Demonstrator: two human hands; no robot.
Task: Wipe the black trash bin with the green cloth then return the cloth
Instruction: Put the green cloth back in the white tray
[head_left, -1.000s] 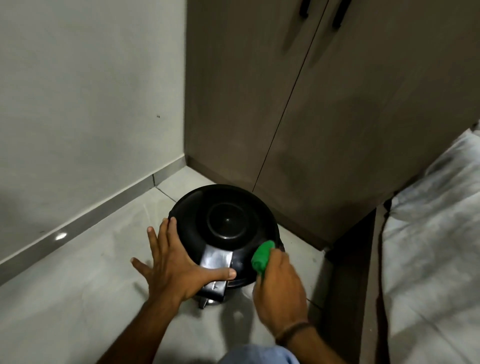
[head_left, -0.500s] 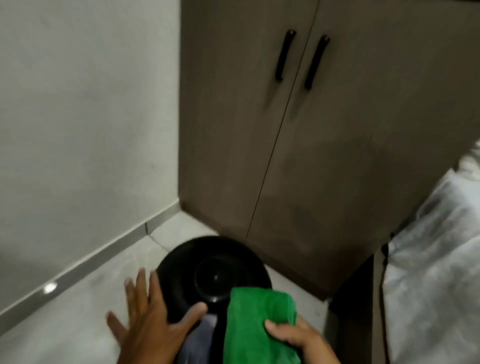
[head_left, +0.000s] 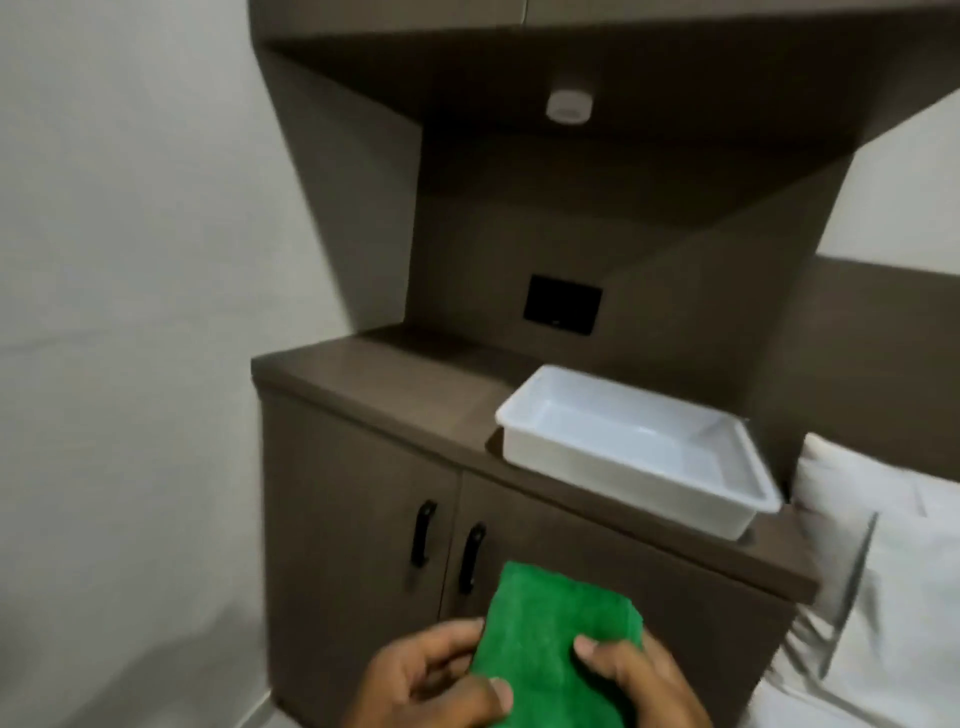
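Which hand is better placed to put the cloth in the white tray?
Probably the right hand. Both hands hold the cloth low in front of the cabinet, but the tray sits on the counter's right end, up and right of the cloth, on that hand's side. The left hand would need to cross over.
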